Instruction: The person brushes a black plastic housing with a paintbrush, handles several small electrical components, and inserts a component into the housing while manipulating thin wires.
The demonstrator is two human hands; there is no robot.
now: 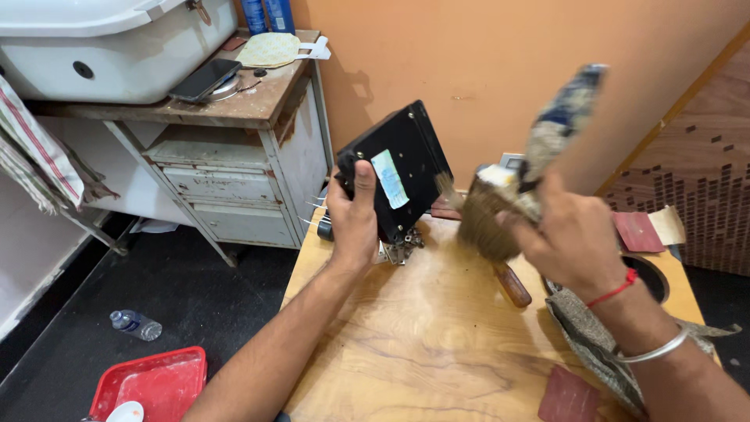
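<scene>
My left hand (353, 217) grips the edge of a flat black box-like device (400, 168) with a pale sticker, tilted up on its corner above the wooden table (414, 336). My right hand (569, 234) holds a wide bristle brush (488, 215) with a cloth-wrapped handle pointing up and right; the bristles are just right of the black device, blurred. A small metal part (402, 250) sits under the device on the table.
A brown-handled tool (512, 285) lies on the table. Reddish sandpaper sheets (637, 230) and a patterned cloth (594, 344) lie at right. A worn cabinet (234, 180) with a phone (205, 80) and white basin (101, 47) stands at left. A red tray (152, 383) and bottle (134, 324) are on the floor.
</scene>
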